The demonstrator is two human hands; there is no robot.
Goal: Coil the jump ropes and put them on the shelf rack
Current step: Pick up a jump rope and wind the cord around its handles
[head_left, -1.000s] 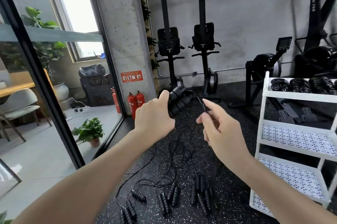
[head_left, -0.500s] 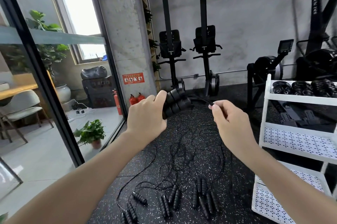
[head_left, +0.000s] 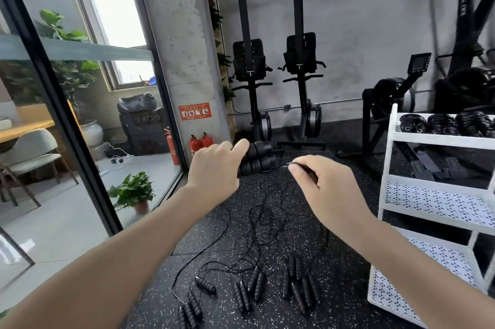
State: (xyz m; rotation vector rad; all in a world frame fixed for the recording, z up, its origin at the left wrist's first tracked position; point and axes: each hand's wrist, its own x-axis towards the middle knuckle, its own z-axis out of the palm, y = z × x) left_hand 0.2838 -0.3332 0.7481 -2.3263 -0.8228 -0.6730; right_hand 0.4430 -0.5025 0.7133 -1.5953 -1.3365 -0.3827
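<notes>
Right hand (head_left: 325,186) has drawn closer, pinching the cord (head_left: 284,166); left hand (head_left: 214,176) grips the handles (head_left: 258,158)

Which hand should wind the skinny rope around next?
Probably the right hand. It already pinches the thin cord just beside the handles, and it is free to circle. The left hand is busy gripping those handles, so it is better as the holder.

Two red fire extinguishers (head_left: 201,142) sat by the concrete pillar (head_left: 182,60), a small potted plant (head_left: 134,192) behind the glass, rowing machines (head_left: 278,82) against the wall.
</notes>
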